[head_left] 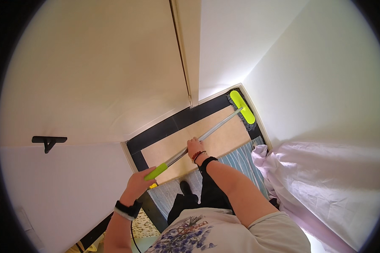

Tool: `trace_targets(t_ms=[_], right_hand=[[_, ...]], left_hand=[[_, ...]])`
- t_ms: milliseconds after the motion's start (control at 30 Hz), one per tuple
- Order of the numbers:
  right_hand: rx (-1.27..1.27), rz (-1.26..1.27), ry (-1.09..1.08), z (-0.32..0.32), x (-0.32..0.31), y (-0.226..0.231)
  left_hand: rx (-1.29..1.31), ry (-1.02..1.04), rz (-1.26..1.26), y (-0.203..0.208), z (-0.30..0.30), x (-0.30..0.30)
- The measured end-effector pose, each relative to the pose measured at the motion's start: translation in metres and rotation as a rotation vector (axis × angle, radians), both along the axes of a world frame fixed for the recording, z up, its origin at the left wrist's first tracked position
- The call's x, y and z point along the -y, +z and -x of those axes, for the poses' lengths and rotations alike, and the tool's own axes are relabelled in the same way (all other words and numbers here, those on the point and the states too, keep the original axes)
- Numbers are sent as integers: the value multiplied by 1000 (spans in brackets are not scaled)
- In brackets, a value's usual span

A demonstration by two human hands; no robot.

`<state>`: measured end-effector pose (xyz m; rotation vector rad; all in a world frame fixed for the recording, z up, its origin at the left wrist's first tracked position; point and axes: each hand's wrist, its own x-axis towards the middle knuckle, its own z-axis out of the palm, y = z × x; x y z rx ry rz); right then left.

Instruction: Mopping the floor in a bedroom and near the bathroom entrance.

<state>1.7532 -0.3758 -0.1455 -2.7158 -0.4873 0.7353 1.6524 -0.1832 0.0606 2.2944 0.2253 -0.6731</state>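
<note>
A long-handled mop [219, 125] slants across the view, with a silver pole and a bright green grip at its near end. My left hand [138, 183] is closed round that green grip. Further along, my right hand [194, 147] wraps the silver pole. The mop's flat green head [242, 107], fringed with dark grey strands, lies on the floor in the far right corner, along the right wall. Beneath the pole is a tan floor panel [173, 158] bordered by black.
A blue-grey striped mat [245, 158] lies under my feet. Pale pink cloth [321, 181] hangs at the right wall. Cream door panels [97, 63] rise on the left, near a black bracket-shaped fitting [49, 140]. White walls [321, 80] meet at the corner.
</note>
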Motion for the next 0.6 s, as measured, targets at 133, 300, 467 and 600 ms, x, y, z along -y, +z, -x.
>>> trace_targets(t_ms=[133, 300, 467, 600], right_hand=[[16, -26, 122, 41, -39, 12], [-41, -133, 245, 90, -94, 46], [-63, -269, 384, 137, -130, 56], [-54, -308, 407, 145, -145, 61]], left_hand=[[-61, 117, -35, 29, 46, -25], [-351, 334, -65, 79, 85, -62], [-287, 463, 34, 107, 141, -86], [-269, 488, 105, 106, 154, -106]])
